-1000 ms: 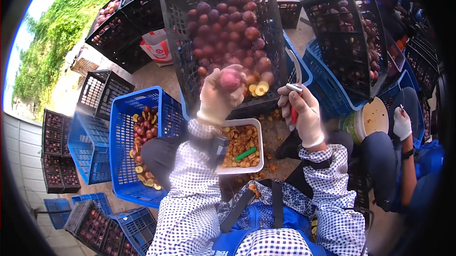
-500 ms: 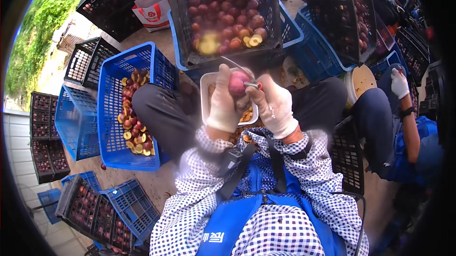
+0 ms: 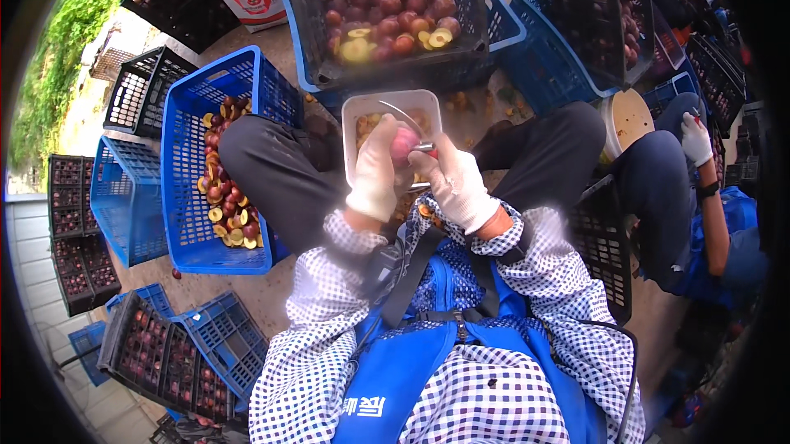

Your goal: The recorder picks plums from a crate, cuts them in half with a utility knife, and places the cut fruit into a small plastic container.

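Observation:
My left hand (image 3: 374,176), in a white knit glove, is closed around a reddish plum (image 3: 403,144) above my lap. In my gloved right hand (image 3: 462,185) is a small curved knife (image 3: 424,147), its handle partly hidden by the fingers. The thin blade arcs over the far side of the plum, against or very near its skin; I cannot tell whether it has cut in. Beneath both hands sits a white plastic tub (image 3: 350,119) with yellowish-brown plum scraps in it.
Straight ahead, a black crate (image 3: 395,69) of plums, some halved, rests on a blue crate (image 3: 506,32). To my left, another blue crate (image 3: 185,260) holds halved plums. More crates stand around. At right sits a co-worker with a gloved hand (image 3: 695,139), beside a pale bucket (image 3: 629,119).
Both hands, with the plum and knife, sit slightly lower in the picture, and more of the white tub shows beyond them. The whole view has shifted a little.

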### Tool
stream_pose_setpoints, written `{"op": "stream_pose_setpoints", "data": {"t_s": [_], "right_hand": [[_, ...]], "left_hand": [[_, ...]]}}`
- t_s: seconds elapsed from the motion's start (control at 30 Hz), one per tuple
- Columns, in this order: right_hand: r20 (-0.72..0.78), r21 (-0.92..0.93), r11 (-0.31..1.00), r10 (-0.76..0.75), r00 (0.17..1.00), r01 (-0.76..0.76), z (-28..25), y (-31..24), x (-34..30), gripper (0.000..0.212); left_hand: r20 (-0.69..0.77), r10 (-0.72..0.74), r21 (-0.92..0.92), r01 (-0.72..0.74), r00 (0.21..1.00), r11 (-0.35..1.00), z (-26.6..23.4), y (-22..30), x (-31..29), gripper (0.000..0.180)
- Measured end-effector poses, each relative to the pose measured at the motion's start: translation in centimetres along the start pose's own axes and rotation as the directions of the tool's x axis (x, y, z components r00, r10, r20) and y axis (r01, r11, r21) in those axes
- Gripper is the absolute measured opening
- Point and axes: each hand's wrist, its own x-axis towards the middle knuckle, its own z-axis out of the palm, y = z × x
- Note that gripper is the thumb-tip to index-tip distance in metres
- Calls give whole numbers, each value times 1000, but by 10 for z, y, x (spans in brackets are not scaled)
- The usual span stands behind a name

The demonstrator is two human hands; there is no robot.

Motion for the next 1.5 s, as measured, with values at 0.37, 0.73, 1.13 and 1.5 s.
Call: {"op": "stream_pose_setpoints", "data": {"t_s": [0.37, 0.73, 1.13, 1.5], "right_hand": [[92, 484, 873, 16, 996, -58, -37, -20, -6, 35], [-20, -97, 986, -139, 990, 136, -28, -23, -13, 19], [179, -78, 981, -160, 971, 176, -28, -18, 2, 26], [159, 400, 900, -253, 954, 172, -42, -9, 14, 32]], "left_hand": [[426, 258, -383, -86, 867, 920, -15, 10, -7, 62], [360, 279, -506, -65, 890, 860, -3, 4, -14, 47], [257, 391, -7, -403, 884, 915, 7, 6, -15, 66], [325, 451, -19, -471, 831, 882, 31, 14, -30, 53]]}}
